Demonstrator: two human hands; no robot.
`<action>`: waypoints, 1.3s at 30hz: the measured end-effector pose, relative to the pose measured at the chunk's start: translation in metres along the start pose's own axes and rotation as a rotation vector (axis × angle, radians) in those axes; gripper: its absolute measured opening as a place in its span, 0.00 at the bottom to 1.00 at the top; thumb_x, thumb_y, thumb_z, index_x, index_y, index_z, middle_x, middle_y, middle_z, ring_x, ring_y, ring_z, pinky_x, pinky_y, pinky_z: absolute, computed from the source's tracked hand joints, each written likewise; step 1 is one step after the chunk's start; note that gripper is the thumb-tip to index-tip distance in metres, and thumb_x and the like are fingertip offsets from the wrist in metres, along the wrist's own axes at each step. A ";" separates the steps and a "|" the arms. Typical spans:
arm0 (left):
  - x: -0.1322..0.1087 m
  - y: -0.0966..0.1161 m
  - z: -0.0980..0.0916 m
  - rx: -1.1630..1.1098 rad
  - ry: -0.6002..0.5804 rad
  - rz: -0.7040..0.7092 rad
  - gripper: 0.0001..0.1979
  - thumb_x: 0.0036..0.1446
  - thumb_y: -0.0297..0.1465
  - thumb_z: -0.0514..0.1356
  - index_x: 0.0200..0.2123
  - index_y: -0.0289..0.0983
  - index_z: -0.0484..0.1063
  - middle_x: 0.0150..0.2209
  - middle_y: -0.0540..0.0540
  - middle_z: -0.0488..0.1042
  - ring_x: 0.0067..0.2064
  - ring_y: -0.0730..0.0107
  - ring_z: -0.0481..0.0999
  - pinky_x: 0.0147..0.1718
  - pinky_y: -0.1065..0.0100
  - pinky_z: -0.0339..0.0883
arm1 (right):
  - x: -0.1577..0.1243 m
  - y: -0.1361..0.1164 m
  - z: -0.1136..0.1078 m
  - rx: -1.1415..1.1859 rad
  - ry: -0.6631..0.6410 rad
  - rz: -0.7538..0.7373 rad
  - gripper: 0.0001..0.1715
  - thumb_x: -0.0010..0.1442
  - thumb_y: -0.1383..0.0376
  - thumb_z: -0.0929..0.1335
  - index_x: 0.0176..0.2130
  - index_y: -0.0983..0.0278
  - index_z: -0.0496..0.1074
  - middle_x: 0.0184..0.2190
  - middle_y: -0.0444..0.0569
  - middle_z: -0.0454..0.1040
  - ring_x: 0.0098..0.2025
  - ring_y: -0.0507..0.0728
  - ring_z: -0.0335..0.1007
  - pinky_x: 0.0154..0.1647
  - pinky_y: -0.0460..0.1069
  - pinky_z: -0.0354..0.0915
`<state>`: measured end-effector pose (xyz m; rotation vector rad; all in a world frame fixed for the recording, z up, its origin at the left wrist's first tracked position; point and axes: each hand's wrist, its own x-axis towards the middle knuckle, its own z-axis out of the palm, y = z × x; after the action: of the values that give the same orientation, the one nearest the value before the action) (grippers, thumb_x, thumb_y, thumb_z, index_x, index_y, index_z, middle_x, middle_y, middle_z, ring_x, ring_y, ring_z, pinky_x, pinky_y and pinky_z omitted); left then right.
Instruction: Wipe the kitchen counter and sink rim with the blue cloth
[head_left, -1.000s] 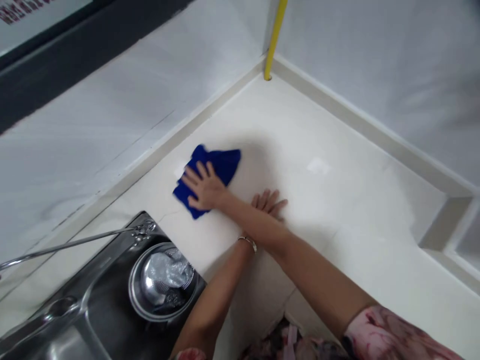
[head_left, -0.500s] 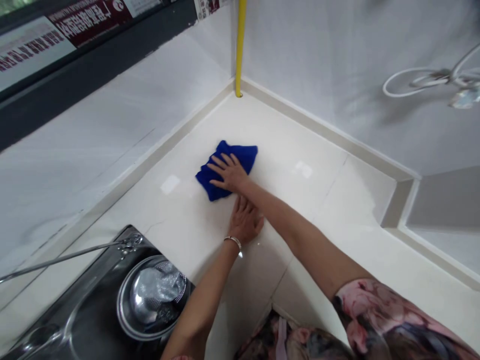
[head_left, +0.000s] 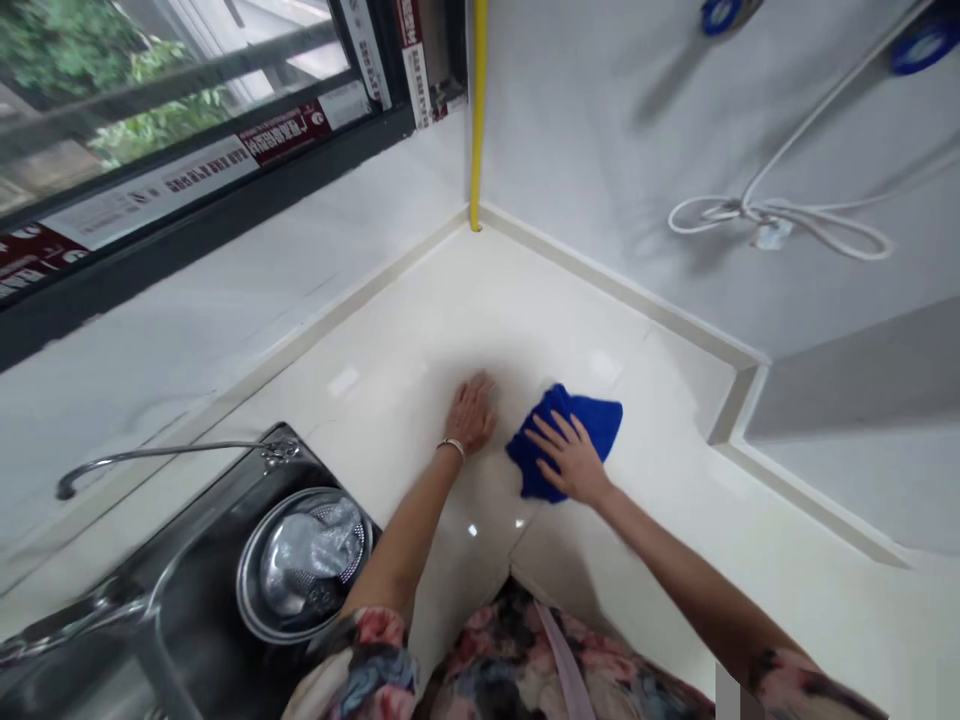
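Observation:
A blue cloth point(head_left: 596, 425) lies spread on the glossy cream countertop point(head_left: 660, 560), right of centre. My right hand point(head_left: 571, 462) rests flat on top of it, palm down, with the fingers spread. To the left of the cloth, my left hand point(head_left: 472, 412) lies on the bare counter. Its fingers are stretched out and nothing is in it. A bracelet point(head_left: 451, 446) circles the left wrist. The two hands are apart.
At lower left a dark sink point(head_left: 202, 600) holds a metal bowl point(head_left: 251, 590) with a colander and clear plastic inside. A faucet point(head_left: 165, 453) reaches over its back edge. A yellow pipe point(head_left: 478, 120) stands in the corner. White cable point(head_left: 817, 215) hangs at right.
My right hand and the blue cloth have moved right and toward my body, away from my left hand. The view has tilted up, showing more of the window.

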<state>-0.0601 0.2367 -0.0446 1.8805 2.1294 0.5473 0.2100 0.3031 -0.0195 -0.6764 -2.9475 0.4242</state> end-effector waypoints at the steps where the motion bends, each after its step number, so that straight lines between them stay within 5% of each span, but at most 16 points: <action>1: 0.001 0.000 0.000 0.012 -0.007 0.000 0.31 0.69 0.32 0.48 0.72 0.28 0.54 0.76 0.29 0.51 0.78 0.55 0.48 0.75 0.45 0.43 | -0.025 -0.016 0.005 0.011 0.008 0.009 0.33 0.71 0.58 0.64 0.72 0.54 0.63 0.75 0.48 0.56 0.78 0.71 0.44 0.76 0.75 0.45; 7: 0.007 0.007 -0.001 0.051 -0.016 -0.026 0.31 0.72 0.37 0.46 0.73 0.28 0.57 0.77 0.31 0.52 0.78 0.53 0.47 0.76 0.45 0.40 | -0.122 -0.084 0.027 0.012 0.026 0.083 0.39 0.68 0.57 0.66 0.74 0.51 0.59 0.76 0.46 0.55 0.77 0.73 0.48 0.75 0.75 0.52; 10: -0.008 0.017 0.001 0.074 -0.031 -0.043 0.32 0.72 0.38 0.46 0.73 0.28 0.56 0.77 0.32 0.51 0.79 0.51 0.44 0.75 0.43 0.39 | -0.139 -0.086 0.028 0.005 0.042 0.104 0.39 0.68 0.57 0.66 0.75 0.50 0.58 0.76 0.46 0.56 0.77 0.73 0.49 0.75 0.75 0.53; 13: -0.051 0.032 0.003 0.117 -0.087 -0.066 0.33 0.72 0.39 0.47 0.74 0.28 0.54 0.77 0.32 0.50 0.79 0.49 0.43 0.75 0.43 0.39 | -0.148 -0.070 0.023 0.011 0.078 0.136 0.39 0.69 0.57 0.65 0.75 0.51 0.57 0.75 0.48 0.57 0.76 0.74 0.50 0.74 0.76 0.52; 17: -0.152 0.053 -0.001 0.160 -0.136 -0.095 0.34 0.74 0.40 0.46 0.75 0.30 0.51 0.77 0.32 0.49 0.79 0.50 0.43 0.75 0.44 0.42 | -0.153 -0.026 0.014 -0.005 0.176 0.285 0.38 0.69 0.54 0.63 0.75 0.50 0.57 0.74 0.50 0.59 0.75 0.77 0.51 0.72 0.79 0.51; 21: -0.297 0.067 -0.014 0.190 -0.143 -0.267 0.33 0.74 0.41 0.44 0.76 0.32 0.52 0.77 0.33 0.51 0.79 0.51 0.45 0.74 0.44 0.47 | -0.130 0.027 0.008 -0.048 0.300 0.446 0.37 0.71 0.51 0.60 0.73 0.57 0.61 0.75 0.57 0.57 0.76 0.78 0.45 0.71 0.81 0.47; 25: -0.458 0.080 -0.030 0.237 -0.062 -0.668 0.32 0.73 0.42 0.43 0.73 0.34 0.60 0.75 0.30 0.55 0.77 0.45 0.51 0.71 0.40 0.53 | -0.076 0.070 0.003 -0.040 0.342 0.575 0.41 0.71 0.48 0.55 0.72 0.66 0.63 0.74 0.66 0.56 0.76 0.82 0.42 0.69 0.83 0.41; 28: -0.556 0.094 -0.038 0.230 0.062 -1.007 0.34 0.72 0.45 0.41 0.72 0.34 0.61 0.74 0.28 0.57 0.77 0.41 0.51 0.69 0.36 0.54 | -0.037 0.080 -0.001 0.015 0.313 0.667 0.45 0.70 0.46 0.54 0.73 0.70 0.60 0.75 0.69 0.52 0.76 0.87 0.38 0.69 0.83 0.37; 32: -0.616 0.109 -0.035 0.211 0.264 -1.263 0.38 0.71 0.50 0.39 0.75 0.35 0.56 0.73 0.24 0.59 0.76 0.34 0.52 0.67 0.30 0.52 | -0.007 0.029 0.002 0.082 0.352 0.715 0.48 0.70 0.47 0.51 0.73 0.77 0.58 0.74 0.79 0.48 0.75 0.89 0.38 0.65 0.86 0.37; 34: -0.619 0.112 -0.028 0.244 0.360 -1.288 0.38 0.71 0.49 0.40 0.75 0.32 0.53 0.72 0.21 0.57 0.75 0.31 0.52 0.66 0.28 0.53 | 0.001 -0.023 0.012 0.083 0.330 0.598 0.47 0.71 0.49 0.50 0.71 0.79 0.60 0.73 0.81 0.50 0.74 0.87 0.41 0.65 0.86 0.39; 39: -0.605 0.115 -0.013 0.368 0.500 -1.300 0.37 0.70 0.43 0.44 0.78 0.38 0.44 0.75 0.25 0.54 0.76 0.29 0.50 0.63 0.23 0.50 | 0.010 -0.168 0.053 0.032 0.190 0.276 0.40 0.70 0.52 0.60 0.72 0.70 0.61 0.75 0.70 0.53 0.75 0.79 0.44 0.68 0.82 0.46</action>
<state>0.1202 -0.3515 -0.0196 0.0922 3.2682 0.3034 0.1239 0.1491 -0.0221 -1.0622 -2.6723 0.4021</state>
